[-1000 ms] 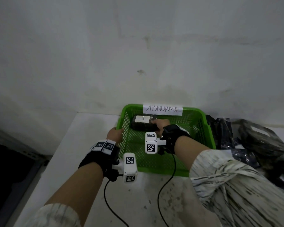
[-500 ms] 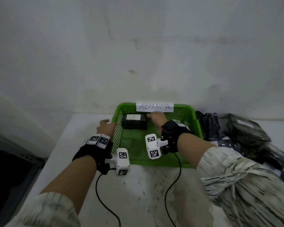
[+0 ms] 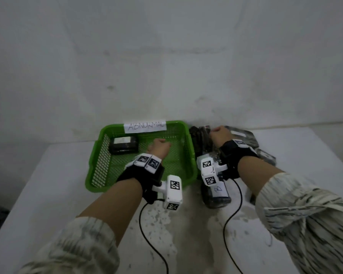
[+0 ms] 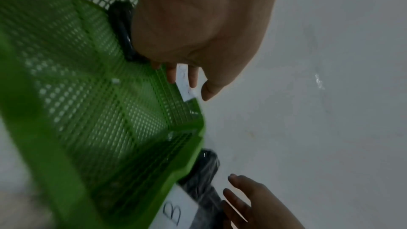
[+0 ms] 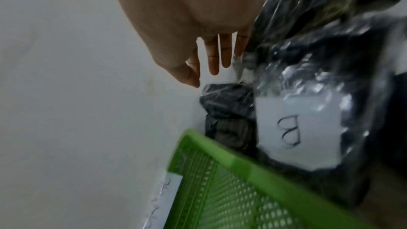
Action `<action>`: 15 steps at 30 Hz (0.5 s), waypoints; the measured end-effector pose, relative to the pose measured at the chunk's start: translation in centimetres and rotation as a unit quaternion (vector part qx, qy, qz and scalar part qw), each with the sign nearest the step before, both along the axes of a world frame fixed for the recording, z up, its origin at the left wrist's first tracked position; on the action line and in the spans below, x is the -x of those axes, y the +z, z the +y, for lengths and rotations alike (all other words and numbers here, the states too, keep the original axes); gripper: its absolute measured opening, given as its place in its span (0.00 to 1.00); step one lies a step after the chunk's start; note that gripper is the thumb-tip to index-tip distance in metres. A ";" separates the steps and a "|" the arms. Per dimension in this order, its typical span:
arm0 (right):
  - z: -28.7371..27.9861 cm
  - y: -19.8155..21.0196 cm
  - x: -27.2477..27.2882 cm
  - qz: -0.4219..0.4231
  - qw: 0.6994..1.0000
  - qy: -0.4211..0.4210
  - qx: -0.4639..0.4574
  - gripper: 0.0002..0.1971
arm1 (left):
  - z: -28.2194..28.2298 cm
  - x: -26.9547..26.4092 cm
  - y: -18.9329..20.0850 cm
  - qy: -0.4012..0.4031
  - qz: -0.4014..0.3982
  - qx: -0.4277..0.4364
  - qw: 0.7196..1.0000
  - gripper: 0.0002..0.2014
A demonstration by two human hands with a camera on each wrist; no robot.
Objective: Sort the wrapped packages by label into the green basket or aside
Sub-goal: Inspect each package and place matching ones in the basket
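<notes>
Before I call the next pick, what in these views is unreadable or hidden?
- Label on the package in the green basket: package in the head view, label too blurred to read.
- Packages in the pile under the right hand: labels hidden by the wrist and plastic glare.
- Right hand's contact with the pile: right wrist view blurred.
- Left hand: fingers foreshortened in the head view.

I read "ABNORMAL" on the basket's sign; "B" on the package label beside the basket.

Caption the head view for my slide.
Left hand over the green basket holding one wrapped package; right hand above the pile of packages.
</notes>
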State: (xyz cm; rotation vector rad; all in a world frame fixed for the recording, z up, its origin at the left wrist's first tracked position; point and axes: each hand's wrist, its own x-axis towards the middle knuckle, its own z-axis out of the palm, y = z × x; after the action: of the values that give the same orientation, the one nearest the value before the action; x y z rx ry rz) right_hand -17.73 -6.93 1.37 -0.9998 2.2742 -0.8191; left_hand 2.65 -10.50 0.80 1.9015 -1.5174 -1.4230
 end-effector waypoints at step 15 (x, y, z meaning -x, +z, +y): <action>3.9 -3.8 4.2 0.067 0.985 0.022 -0.155 0.10 | 4.0 7.9 -4.6 -0.093 0.020 -0.053 0.994 0.20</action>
State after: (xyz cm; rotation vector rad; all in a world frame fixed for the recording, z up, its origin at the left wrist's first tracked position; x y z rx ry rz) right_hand -21.97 -2.98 -2.42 -0.9785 2.3887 -0.3717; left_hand -5.28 -6.47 -3.76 1.8170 -1.6677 -1.6429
